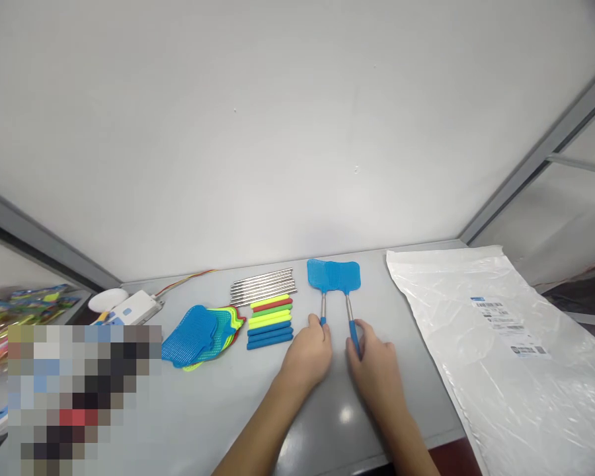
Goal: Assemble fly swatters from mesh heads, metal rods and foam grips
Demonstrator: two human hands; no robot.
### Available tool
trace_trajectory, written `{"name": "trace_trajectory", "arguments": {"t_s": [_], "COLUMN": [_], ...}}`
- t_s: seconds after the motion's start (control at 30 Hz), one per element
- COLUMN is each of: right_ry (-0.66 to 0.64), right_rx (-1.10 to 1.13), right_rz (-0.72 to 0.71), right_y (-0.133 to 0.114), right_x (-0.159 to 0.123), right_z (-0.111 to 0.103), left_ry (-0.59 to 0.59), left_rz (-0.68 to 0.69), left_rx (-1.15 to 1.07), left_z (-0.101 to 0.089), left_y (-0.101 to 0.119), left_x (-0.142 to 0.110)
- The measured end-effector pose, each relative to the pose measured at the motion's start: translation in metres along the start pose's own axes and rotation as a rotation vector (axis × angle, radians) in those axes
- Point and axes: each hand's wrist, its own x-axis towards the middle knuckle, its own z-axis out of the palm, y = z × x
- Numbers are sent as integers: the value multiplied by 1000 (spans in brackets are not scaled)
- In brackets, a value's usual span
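Observation:
Two blue fly swatters lie side by side on the grey table [218, 396], heads pointing away from me. My left hand [307, 354] is closed round the handle of the left swatter [320, 274]. My right hand [371, 363] is closed round the blue handle of the right swatter [348, 276]. Both have short metal shafts between head and handle.
Left of my hands lie a row of coloured handles [270, 320], a bundle of metal rods [262, 285] and a stack of swatter heads [198, 334]. A white device with wires [133, 307] sits further left. A large plastic bag [496, 344] covers the table's right side.

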Motion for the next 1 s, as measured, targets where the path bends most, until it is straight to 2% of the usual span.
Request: {"name": "trace_trajectory", "arguments": {"t_s": [0.17,0.33,0.57,0.8,0.9,1.0], "right_ry": [-18,-5,48,-4,-18,-31], "right_rx": [48,95,79,115,138,172], "right_rz": [-35,-56,-79,-34,-15,-16], "right_y": [3,8,8,7,7,10], "right_x": [1,1,1,2,1,-2], "right_z": [4,6,8,5,4,4], "left_ry": [4,19,37,88,110,119], "left_rz": [13,17,19,94,142,223], "left_rx": [227,324,355,328,288,248], "left_z": [0,3,5,11,9,-2], "left_y": [10,13,11,12,9,-5], "left_x": [4,9,16,20,13,-4]}}
